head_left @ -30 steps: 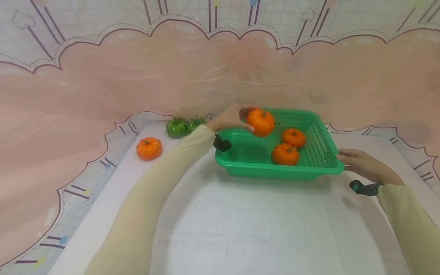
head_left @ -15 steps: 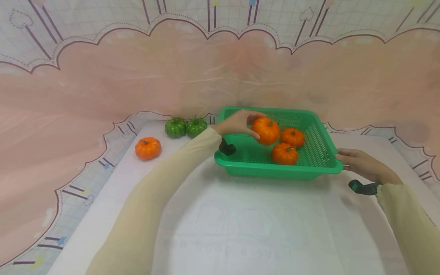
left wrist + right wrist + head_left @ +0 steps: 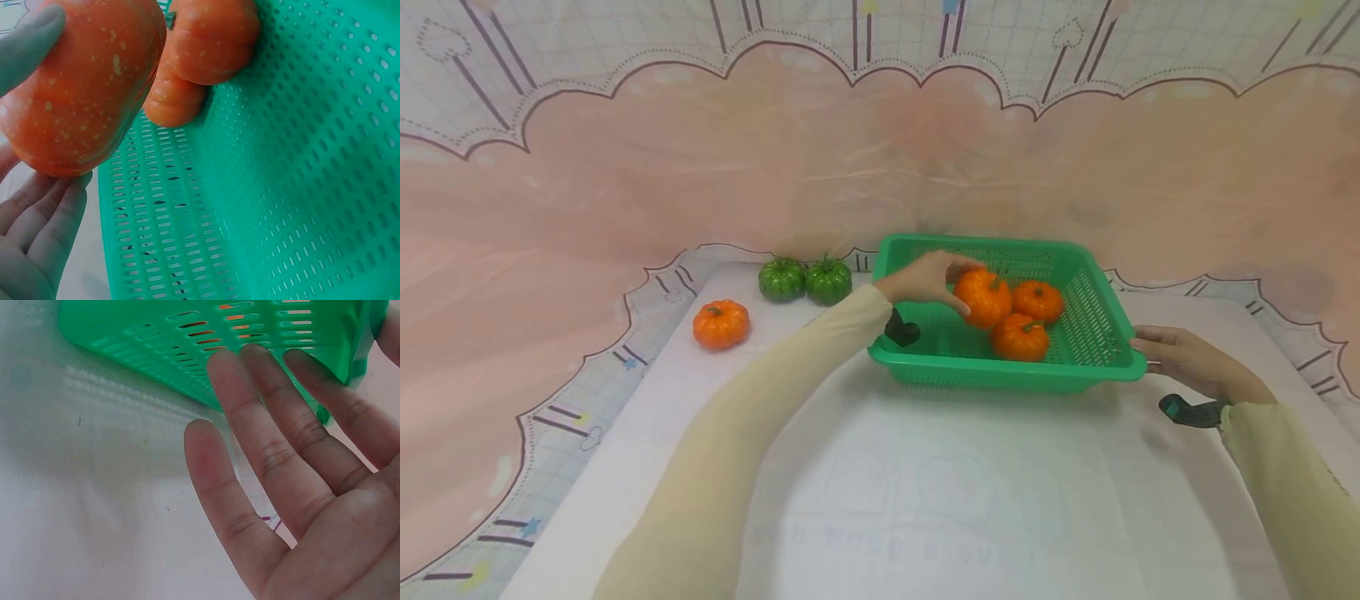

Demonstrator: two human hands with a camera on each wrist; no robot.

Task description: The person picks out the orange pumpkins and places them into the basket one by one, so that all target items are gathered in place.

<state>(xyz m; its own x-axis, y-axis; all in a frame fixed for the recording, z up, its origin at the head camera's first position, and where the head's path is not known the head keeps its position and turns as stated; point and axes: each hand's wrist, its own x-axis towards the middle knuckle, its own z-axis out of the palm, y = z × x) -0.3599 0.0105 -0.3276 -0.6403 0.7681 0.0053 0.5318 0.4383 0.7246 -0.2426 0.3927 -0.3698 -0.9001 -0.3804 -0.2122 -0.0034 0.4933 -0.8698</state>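
Observation:
An orange mini pumpkin [image 3: 982, 298] with a green stem is held by my left hand [image 3: 925, 279], thumb on one side and fingers on the other. It is inside the green perforated basket [image 3: 1000, 373], close to two other orange pumpkins [image 3: 1039, 302]; whether it touches the bottom cannot be told. In the left wrist view the held pumpkin [image 3: 87, 87] shows pale speckles. My right hand [image 3: 1191, 358] is at the basket's right end. In the right wrist view its fingers [image 3: 275, 453] extend, fairly straight, to the outer wall below the rim.
Left of the basket, two green pumpkins [image 3: 828, 280] sit near the back of the white table [image 3: 925, 467]. One orange pumpkin [image 3: 721, 325] stands nearer the table's left edge. A patterned pink cloth [image 3: 820, 158] rises behind.
My left hand has moved right and down with the pumpkin, from above the basket's back side to beside the two orange pumpkins inside. The right hand stays at the basket's end.

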